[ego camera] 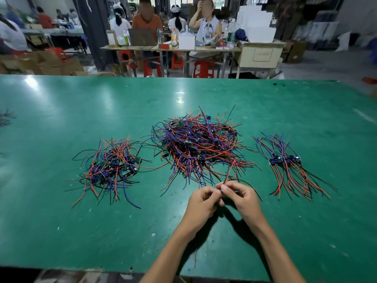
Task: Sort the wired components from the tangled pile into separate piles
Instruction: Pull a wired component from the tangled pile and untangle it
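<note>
Wired components, small circuit boards with thin red, black and blue leads, lie in three groups on the green table mat (pixel 61 123): the big tangled pile (pixel 199 144) in the middle, a looser sorted pile (pixel 112 166) to the left, and a neat combed pile (pixel 285 160) to the right. Just in front of the tangled pile, the left hand (pixel 201 201) and the right hand (pixel 240 198) meet, and their fingertips pinch thin wire ends, a red lead (pixel 229 172) and a black one beside it, which run back up into the heap.

The main risk is that these leads are knotted with others. A quick pull can drag a whole clump forward, or pull it sideways into a sorted pile nearby. A hard pull can probably also tear a lead from its board. The pinch is on the wire tip only, so it may slip.
</note>
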Demonstrator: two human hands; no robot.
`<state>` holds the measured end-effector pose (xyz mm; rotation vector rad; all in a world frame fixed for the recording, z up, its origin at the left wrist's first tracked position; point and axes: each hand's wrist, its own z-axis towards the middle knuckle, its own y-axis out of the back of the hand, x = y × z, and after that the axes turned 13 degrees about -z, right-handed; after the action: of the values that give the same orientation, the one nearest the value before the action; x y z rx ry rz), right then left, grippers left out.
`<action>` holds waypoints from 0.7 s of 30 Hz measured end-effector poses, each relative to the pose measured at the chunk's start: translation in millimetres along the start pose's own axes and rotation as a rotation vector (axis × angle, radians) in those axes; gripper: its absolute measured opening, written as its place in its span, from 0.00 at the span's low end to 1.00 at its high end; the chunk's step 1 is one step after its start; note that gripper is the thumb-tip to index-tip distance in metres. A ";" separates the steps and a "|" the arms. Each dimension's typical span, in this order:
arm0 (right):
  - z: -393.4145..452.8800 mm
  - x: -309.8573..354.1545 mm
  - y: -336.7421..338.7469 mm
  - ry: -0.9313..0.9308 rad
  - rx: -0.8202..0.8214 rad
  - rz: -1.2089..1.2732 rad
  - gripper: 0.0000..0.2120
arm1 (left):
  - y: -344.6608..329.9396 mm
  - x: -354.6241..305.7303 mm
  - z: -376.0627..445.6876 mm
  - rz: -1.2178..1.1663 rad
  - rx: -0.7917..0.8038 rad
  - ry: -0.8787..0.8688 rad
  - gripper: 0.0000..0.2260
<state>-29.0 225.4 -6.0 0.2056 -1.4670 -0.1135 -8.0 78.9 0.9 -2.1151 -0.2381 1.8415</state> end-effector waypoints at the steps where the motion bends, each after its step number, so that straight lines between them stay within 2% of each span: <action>1: -0.4 0.3 0.2 0.002 0.027 -0.004 0.10 | -0.1 0.0 -1.0 0.006 -0.006 -0.006 0.11; 5: -3.4 2.6 -10.4 0.008 0.062 -0.008 0.14 | -0.3 1.3 -1.2 0.028 -0.068 -0.046 0.12; 8: -3.1 0.3 -19.5 -0.040 -0.053 -0.039 0.14 | -0.6 2.0 -1.1 0.053 -0.065 -0.077 0.12; 11: -1.7 -0.1 -25.4 -0.097 -0.162 -0.130 0.08 | -0.9 3.3 -1.6 0.062 -0.058 -0.076 0.11; 13: 0.2 3.3 -28.7 -0.129 -0.211 -0.162 0.11 | -0.4 3.3 0.0 0.068 -0.056 -0.075 0.10; 21: 22.9 14.0 -21.4 -0.219 -0.305 -0.088 0.11 | 2.9 1.3 3.8 0.100 -0.022 -0.064 0.06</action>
<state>-49.2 200.0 5.3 0.0085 -1.6359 -0.4390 -11.8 77.1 -1.7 -2.1210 -0.1717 1.9736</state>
